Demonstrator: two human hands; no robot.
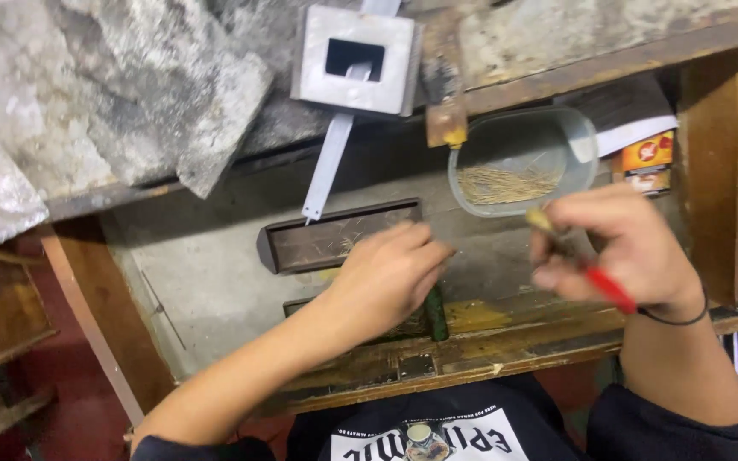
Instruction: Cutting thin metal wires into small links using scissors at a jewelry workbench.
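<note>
Near the front edge of the grey table [207, 273], your left hand [386, 277] curls downward, fingers closed over a dark green stick-like piece [435, 313]. Your right hand [625, 248], just beside it, pinches a red-handled tool [604, 286] with a yellowish tip. Behind your left hand lies a long dark rectangular tray [318, 243]. Toward the back right sits a clear plastic tub [518, 158] holding thin straw-coloured slivers [501, 183].
</note>
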